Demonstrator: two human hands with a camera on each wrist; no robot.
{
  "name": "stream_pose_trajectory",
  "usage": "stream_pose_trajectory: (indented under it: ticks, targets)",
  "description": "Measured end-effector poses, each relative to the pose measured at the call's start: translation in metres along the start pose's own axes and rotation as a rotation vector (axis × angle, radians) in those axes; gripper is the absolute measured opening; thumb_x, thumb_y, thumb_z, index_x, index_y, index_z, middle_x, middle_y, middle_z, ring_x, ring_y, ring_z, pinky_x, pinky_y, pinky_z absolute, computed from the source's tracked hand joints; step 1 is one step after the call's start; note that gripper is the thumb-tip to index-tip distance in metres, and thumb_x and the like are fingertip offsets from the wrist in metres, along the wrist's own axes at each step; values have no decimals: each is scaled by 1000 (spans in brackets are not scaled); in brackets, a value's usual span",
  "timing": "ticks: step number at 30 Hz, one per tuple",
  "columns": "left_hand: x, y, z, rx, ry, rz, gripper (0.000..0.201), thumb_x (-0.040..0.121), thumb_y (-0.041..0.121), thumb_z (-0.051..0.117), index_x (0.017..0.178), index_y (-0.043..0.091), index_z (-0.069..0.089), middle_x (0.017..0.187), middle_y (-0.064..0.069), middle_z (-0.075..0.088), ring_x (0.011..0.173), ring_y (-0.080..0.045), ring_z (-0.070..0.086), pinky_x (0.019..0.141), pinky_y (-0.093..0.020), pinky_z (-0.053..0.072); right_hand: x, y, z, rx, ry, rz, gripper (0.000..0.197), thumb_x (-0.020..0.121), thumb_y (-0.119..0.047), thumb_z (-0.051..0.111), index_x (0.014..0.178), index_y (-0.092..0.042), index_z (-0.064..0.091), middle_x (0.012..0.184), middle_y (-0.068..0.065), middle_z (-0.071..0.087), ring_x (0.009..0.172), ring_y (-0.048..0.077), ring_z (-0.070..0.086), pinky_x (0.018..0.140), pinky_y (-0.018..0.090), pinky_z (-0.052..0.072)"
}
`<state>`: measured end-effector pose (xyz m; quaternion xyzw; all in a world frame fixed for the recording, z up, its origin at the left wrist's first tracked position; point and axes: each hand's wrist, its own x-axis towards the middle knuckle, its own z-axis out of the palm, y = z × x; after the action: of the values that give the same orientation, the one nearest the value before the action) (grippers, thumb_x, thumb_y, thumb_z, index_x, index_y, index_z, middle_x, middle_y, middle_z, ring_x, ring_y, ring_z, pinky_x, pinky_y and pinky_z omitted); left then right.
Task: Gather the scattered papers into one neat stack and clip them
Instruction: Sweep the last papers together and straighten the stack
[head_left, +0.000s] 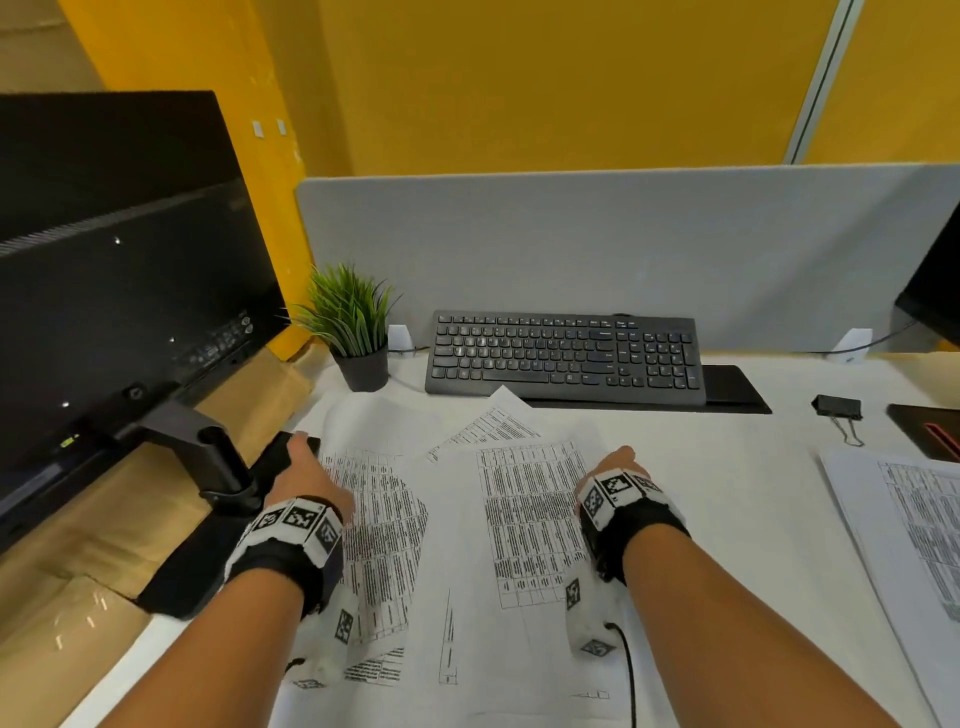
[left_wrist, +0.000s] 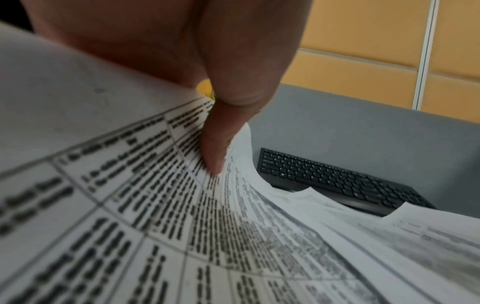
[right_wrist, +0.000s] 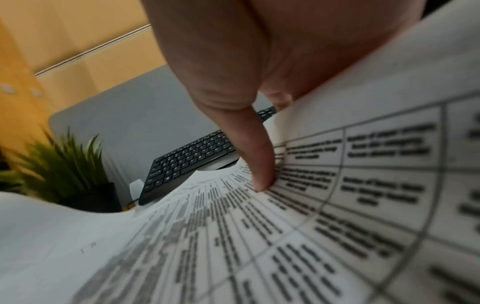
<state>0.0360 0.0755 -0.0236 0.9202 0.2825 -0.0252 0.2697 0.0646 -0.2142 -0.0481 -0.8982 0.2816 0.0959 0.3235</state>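
Observation:
Several printed sheets lie scattered on the white desk. My left hand (head_left: 304, 475) holds the left edge of a curled sheet (head_left: 384, 525). In the left wrist view its thumb (left_wrist: 215, 144) presses on the printed face of that sheet (left_wrist: 155, 226), and the fingers are hidden behind the paper. My right hand (head_left: 615, 467) holds the right edge of the middle sheet (head_left: 530, 519), thumb (right_wrist: 259, 164) on the print (right_wrist: 337, 205). A third sheet (head_left: 493, 423) lies skewed behind them. More paper (head_left: 904, 525) sits at the right. A black binder clip (head_left: 837, 406) lies far right, apart from both hands.
A black keyboard (head_left: 563, 356) lies along the grey divider (head_left: 623, 249) behind the papers. A small potted plant (head_left: 353, 322) stands at the back left. A monitor (head_left: 119, 270) on its stand (head_left: 218, 457) crowds my left hand. A dark object (head_left: 930, 431) lies at the right edge.

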Motion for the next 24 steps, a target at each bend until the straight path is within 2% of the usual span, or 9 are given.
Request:
stream_pose_trajectory:
  ticks: [4,6,8,9,11,13,15,20,24]
  targets:
    - [-6,-4,-13,-115,89,23,74,75,6,67,136,13,25,73,-5,46,75,-30,52,67,-39,48,5,-12,-20,-40,-73,-122,32,85,-8,60,117,-3,59,111,16,62,100,31,60,71,26,38]
    - [-7,-9,-21,-144,126,34,71,76,7,66,135,15,27,87,-12,55,77,-31,52,68,-38,47,10,-27,-35,-252,-111,-244,29,76,-9,69,104,-5,64,85,9,62,79,28,59,69,28,44]
    - [-9,-13,-29,-185,143,45,75,76,6,67,137,19,27,107,-18,59,86,-33,55,74,-40,47,17,-39,-41,-413,-132,-309,32,69,-15,76,98,-10,64,73,1,60,75,24,60,70,30,48]
    - [-9,-14,-33,-212,147,50,77,75,4,68,138,21,27,114,-18,59,94,-35,57,79,-42,47,24,-42,-38,-484,-132,-326,35,68,-20,77,99,-14,63,77,0,62,80,24,62,72,31,50]
    - [-10,-14,-43,-250,116,60,84,71,3,73,139,22,28,114,-14,57,104,-35,55,86,-45,46,44,-36,-25,-601,-145,-362,61,65,-35,78,119,-18,57,113,3,64,106,27,61,89,38,50]
    - [-8,-16,-51,-234,38,60,88,68,4,77,140,22,29,105,-8,56,96,-27,53,82,-41,45,46,-24,-18,-729,-167,-394,83,62,-47,78,133,-21,44,138,6,47,122,30,51,99,42,44]
    - [-3,-18,-57,-182,-37,42,89,65,6,80,139,22,32,112,-9,59,96,-25,53,77,-36,43,45,-16,-16,-745,-176,-409,77,64,-44,80,129,-21,45,132,7,44,115,31,53,93,40,46]
    - [-10,-18,-47,78,-201,61,85,67,14,80,138,21,33,134,-13,51,121,-29,50,91,-33,42,37,-2,-25,-551,-121,-409,51,75,-25,72,120,-16,47,89,1,59,89,29,60,81,32,48]
    - [-20,-20,-18,202,-348,72,91,69,22,80,142,25,25,142,-11,43,126,-28,47,91,-32,45,36,12,-41,-408,-22,-303,70,82,-13,62,138,-10,21,120,18,59,103,34,60,88,41,49]
